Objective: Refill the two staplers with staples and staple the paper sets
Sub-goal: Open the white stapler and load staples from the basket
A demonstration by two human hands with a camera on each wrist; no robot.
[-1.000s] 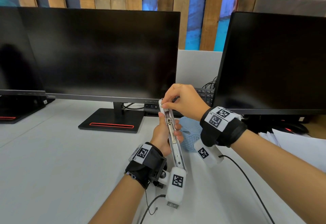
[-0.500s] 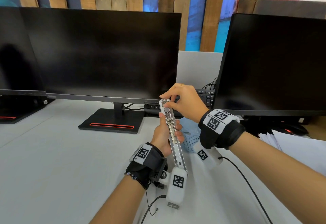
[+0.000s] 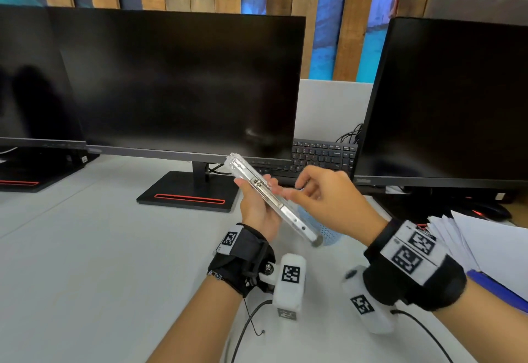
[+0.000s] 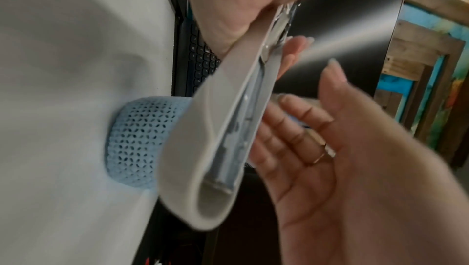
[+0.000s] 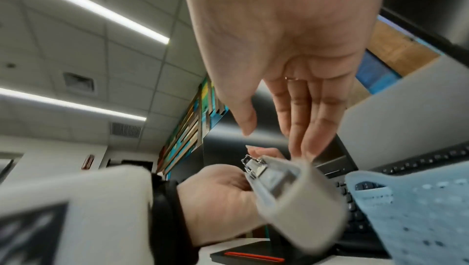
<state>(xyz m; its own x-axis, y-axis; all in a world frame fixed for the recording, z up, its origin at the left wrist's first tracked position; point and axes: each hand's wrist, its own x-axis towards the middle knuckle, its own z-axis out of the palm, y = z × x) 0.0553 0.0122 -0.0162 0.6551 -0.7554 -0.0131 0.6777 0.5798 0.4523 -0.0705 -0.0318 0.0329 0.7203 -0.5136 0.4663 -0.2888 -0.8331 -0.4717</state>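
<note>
Stapler (image 3: pixel 271 199) held aloft in my left hand (image 3: pixel 258 208), right hand (image 3: pixel 323 194) loose beside it.

I see my left hand's fingers curled round the stapler's middle, above the white desk (image 3: pixel 100 262) at about 12 o'clock from my wrists; the body slants, with its metal nose up toward 11 o'clock and its rear end down toward 5 o'clock. From the left wrist view the stapler (image 4: pixel 215 139) shows its grey shell and a metal channel inside, though I cannot tell whether staples sit in it. My right hand has its fingers (image 4: pixel 299 129) relaxed and nearly straight, just beside the stapler at 3 o'clock, pinching nothing; whether the tips touch it I cannot tell. A blue mesh cup (image 4: pixel 139 141) stands on the desk behind the stapler, and a stack of paper (image 3: pixel 491 245) lies at 3 o'clock.
</note>
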